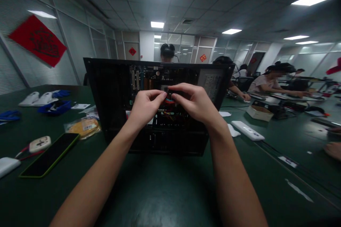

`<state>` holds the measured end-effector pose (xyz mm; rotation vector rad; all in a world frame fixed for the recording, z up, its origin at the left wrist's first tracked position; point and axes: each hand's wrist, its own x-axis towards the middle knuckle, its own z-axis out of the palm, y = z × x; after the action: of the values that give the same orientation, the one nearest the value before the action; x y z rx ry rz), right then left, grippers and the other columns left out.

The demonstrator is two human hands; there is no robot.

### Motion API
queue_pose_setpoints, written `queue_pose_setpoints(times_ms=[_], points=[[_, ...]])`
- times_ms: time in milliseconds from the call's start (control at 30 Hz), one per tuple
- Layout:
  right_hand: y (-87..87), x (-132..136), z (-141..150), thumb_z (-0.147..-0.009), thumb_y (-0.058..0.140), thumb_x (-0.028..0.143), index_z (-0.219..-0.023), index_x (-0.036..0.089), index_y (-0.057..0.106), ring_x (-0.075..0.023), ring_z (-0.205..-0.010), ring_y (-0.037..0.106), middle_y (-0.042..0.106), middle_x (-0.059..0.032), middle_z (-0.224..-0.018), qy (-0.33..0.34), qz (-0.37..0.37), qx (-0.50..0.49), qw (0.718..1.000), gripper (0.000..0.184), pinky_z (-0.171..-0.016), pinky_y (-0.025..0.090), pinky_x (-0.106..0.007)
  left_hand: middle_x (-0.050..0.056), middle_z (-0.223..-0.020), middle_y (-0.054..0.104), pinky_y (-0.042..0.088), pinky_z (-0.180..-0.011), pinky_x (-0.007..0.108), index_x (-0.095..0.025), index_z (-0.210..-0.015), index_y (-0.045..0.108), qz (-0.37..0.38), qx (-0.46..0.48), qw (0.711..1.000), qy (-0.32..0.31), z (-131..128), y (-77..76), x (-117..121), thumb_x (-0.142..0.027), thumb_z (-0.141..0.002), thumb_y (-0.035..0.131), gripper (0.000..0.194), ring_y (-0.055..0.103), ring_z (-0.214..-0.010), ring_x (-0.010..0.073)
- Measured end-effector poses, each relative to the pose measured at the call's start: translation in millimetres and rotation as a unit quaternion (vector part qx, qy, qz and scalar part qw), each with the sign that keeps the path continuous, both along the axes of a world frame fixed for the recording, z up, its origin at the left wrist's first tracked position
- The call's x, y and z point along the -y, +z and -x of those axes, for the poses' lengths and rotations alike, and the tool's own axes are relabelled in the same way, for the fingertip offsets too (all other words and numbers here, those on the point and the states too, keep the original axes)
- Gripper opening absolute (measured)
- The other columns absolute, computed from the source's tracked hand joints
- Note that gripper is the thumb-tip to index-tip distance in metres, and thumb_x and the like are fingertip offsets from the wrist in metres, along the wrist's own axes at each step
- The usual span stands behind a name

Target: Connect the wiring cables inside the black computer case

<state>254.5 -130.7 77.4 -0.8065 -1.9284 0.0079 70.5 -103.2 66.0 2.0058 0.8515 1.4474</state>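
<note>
A black open computer case (162,142) stands on the table before me, its inside facing me. At its middle my left hand (146,105) pinches with thumb and index finger close together. Opposite it my right hand (193,102) pinches too, the fingertips almost meeting those of the left. Thin coloured wires (169,101) in blue and red run between the fingertips. The exact part at the fingertips is dark and partly covered. Behind the hands lies the motherboard (149,78) with its white slots. More loose wires (170,115) hang below.
Left on the green table (160,191) are a phone (50,154), a bagged yellow item (84,127), a blue tray (54,107) and a whitish block with wires (39,144). To the right lie a white power strip (247,130) and a carton (259,112). Several people sit beyond.
</note>
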Motion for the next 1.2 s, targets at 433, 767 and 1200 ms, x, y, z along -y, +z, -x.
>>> queue_pose_setpoints(times_ms=[433, 767, 1200], points=[[-18.9, -26, 17, -0.083, 0.070, 0.038, -0.117, 0.017, 0.067, -0.0227, -0.099, 0.069, 0.072, -0.0101, -0.110, -0.065, 0.044, -0.160, 0.984, 0.040, -0.086, 0.059, -0.037, 0.009, -0.084, 0.074, 0.047, -0.075, 0.029, -0.014, -0.085, 0.074, -0.095, -0.154, 0.979, 0.098, 0, -1.9, -7, -0.036, -0.093, 0.046, 0.037, 0.064, -0.077, 0.0204], [-35.1, -51, 29, -0.094, 0.055, 0.035, -0.124, 0.018, 0.065, -0.0213, -0.093, 0.072, 0.073, -0.0089, -0.109, -0.033, 0.151, -0.225, 0.962, 0.036, -0.081, 0.062, -0.037, 0.010, -0.089, 0.076, 0.048, -0.078, 0.032, -0.011, -0.084, 0.074, 0.025, -0.019, 0.999, 0.020, 13, -20.6, -60, -0.043, -0.084, 0.052, 0.039, 0.065, -0.083, 0.0238], [-32.5, -40, 30, -0.096, 0.049, 0.018, -0.097, 0.014, 0.075, -0.0231, -0.088, 0.071, 0.076, -0.0136, -0.094, -0.226, 0.128, 0.101, 0.960, 0.027, -0.078, 0.048, -0.029, 0.010, -0.078, 0.071, 0.042, -0.069, 0.032, -0.016, -0.070, 0.066, 0.004, -0.141, 0.984, 0.108, 12, -29.1, -60, -0.040, -0.084, 0.041, 0.037, 0.059, -0.074, 0.0224]])
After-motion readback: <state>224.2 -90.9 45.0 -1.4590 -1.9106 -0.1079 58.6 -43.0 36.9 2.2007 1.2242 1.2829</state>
